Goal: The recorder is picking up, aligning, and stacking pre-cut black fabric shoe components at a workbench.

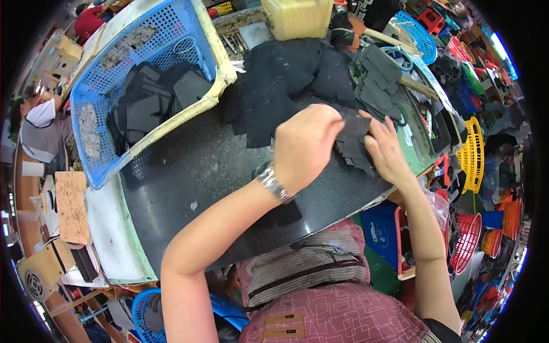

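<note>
My left hand (pixel 306 146), with a metal watch on its wrist, is closed in a pinch at the left edge of a small flat black piece (pixel 355 128). At the piece's right edge are the thumb and bent fingers of my right hand (pixel 389 150), which also grip it. Below it lies a loose stack of similar black pieces (pixel 353 150) on the dark work surface (pixel 197 186). Larger black sheets (pixel 280 68) are spread out beyond my hands. To the right of them, more grey-black pieces (pixel 377 74) lie in overlapping rows.
A blue plastic basket (pixel 94 128) holding many black pieces stands at the left, its rim wrapped in pale material. A yellowish block-like container (pixel 297 20) is at the back. A wooden-handled tool (pixel 392 40) lies at the far right. Another person (pixel 43 128) sits at the left.
</note>
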Action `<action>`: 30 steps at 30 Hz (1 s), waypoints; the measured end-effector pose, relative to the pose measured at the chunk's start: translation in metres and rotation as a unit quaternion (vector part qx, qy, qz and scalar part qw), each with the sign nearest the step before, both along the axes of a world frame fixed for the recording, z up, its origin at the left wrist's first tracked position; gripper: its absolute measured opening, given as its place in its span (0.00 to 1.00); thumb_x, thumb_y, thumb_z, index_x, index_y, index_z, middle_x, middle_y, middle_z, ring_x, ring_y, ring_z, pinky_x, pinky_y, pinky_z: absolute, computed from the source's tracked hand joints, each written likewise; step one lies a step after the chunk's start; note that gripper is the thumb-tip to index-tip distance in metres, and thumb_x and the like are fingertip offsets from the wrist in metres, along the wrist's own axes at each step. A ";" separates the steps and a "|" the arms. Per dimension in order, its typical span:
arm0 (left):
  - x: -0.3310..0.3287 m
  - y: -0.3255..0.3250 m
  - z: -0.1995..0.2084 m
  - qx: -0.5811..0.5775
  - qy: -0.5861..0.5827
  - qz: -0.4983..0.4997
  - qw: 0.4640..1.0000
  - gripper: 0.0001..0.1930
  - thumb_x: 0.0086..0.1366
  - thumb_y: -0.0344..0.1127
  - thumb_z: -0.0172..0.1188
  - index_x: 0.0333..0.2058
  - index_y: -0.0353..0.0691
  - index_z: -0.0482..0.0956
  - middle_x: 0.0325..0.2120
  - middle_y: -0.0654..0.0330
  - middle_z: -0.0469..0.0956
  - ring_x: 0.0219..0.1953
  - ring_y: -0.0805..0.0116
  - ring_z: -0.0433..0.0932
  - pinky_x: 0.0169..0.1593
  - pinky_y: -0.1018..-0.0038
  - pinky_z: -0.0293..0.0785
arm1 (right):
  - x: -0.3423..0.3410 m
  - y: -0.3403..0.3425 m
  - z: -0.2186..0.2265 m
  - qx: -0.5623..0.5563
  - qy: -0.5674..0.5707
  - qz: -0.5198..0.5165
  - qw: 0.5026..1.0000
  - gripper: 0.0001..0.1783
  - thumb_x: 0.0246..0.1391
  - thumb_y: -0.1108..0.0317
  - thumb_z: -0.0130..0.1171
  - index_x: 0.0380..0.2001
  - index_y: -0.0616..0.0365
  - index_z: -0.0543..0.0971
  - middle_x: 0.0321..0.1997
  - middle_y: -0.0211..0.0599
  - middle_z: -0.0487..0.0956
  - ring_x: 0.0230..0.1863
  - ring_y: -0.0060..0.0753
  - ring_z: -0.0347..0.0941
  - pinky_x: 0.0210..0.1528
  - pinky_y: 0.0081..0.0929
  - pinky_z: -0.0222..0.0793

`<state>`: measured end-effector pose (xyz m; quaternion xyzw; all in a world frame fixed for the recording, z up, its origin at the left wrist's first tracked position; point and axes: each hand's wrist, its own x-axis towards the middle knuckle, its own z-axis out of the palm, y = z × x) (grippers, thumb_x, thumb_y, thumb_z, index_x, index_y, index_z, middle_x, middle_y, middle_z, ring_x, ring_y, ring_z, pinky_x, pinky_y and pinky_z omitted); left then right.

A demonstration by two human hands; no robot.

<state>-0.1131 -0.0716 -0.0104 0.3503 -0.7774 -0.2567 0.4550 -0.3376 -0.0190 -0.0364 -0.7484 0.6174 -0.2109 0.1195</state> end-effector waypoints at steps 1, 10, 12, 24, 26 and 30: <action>0.010 0.010 0.012 0.077 0.086 -0.007 0.993 0.04 0.63 0.28 0.57 0.30 0.36 0.72 0.24 0.62 0.77 0.22 0.77 0.74 0.25 0.78 0.69 | -0.004 0.005 0.000 -0.043 0.027 0.017 0.999 0.27 0.61 0.59 0.48 0.60 0.59 0.63 0.55 0.49 0.72 0.60 0.47 0.64 0.69 0.46 0.41; 0.103 0.075 0.010 0.473 0.074 -0.019 0.877 0.14 0.62 0.27 0.58 0.46 0.38 0.67 0.22 0.64 0.75 0.23 0.83 0.72 0.26 0.83 0.68 | 0.125 0.047 0.020 0.271 -0.430 -0.001 0.861 0.32 0.50 0.76 0.60 0.59 0.54 0.62 0.21 0.22 0.66 0.24 0.15 0.59 0.27 0.18 0.58; 0.117 0.081 -0.003 0.524 0.089 -0.022 0.846 0.30 0.60 0.25 0.60 0.58 0.41 0.55 0.25 0.65 0.74 0.25 0.82 0.72 0.28 0.85 0.68 | 0.134 0.047 0.021 0.285 -0.412 -0.017 0.865 0.32 0.50 0.76 0.60 0.58 0.54 0.62 0.21 0.23 0.66 0.23 0.15 0.59 0.27 0.18 0.58; 0.124 0.082 -0.019 0.362 -0.122 0.053 0.923 0.28 0.55 0.28 0.61 0.54 0.40 0.62 0.18 0.59 0.76 0.21 0.69 0.78 0.27 0.76 0.72 | 0.152 0.039 0.012 0.278 -0.294 -0.027 0.914 0.33 0.45 0.75 0.61 0.56 0.56 0.62 0.20 0.37 0.73 0.23 0.34 0.74 0.29 0.31 0.68; 0.121 0.079 -0.015 0.333 -0.177 0.044 0.925 0.26 0.55 0.28 0.62 0.52 0.40 0.65 0.19 0.58 0.76 0.22 0.65 0.78 0.28 0.73 0.73 | 0.152 0.038 0.010 0.260 -0.273 -0.025 0.926 0.32 0.45 0.73 0.62 0.55 0.56 0.62 0.20 0.38 0.74 0.23 0.38 0.74 0.29 0.33 0.69; 0.106 0.057 -0.003 0.106 -0.294 0.041 0.949 0.19 0.53 0.29 0.62 0.45 0.41 0.72 0.28 0.55 0.76 0.29 0.54 0.78 0.34 0.66 0.75 | 0.150 0.040 0.010 0.205 -0.152 0.009 0.967 0.30 0.45 0.71 0.63 0.52 0.55 0.63 0.22 0.38 0.75 0.24 0.41 0.74 0.29 0.36 0.70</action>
